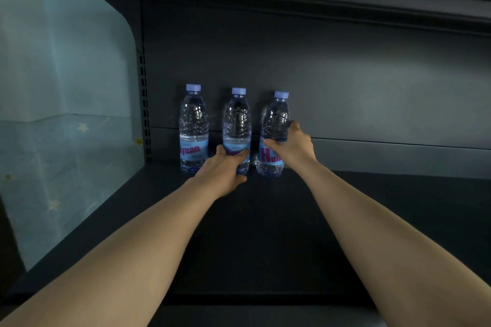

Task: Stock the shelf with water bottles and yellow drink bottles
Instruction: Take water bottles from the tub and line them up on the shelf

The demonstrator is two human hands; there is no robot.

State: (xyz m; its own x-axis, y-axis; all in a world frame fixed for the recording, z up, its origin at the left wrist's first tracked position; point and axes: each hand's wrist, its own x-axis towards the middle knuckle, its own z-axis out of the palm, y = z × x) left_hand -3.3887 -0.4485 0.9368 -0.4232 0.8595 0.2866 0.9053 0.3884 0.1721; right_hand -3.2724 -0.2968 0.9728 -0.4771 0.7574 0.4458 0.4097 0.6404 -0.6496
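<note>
While three water bottles stand upright, left grip [223,167] clasps middle bottle [237,125], right grip [291,143] clasps rightmost bottle [275,119].

pale blue starred sheet [53,141] at left

Both bare forearms stretched far forward from the near edge, converging toward the middle. Left hand [225,167] low, palm turned right, fingers and thumb curled round the lower body of the middle bottle [237,125]. Right hand [291,145] slightly higher and farther, thumb across the front, fingers wrapped round the right bottle [273,125] at mid-height. Wrists straight.
</note>
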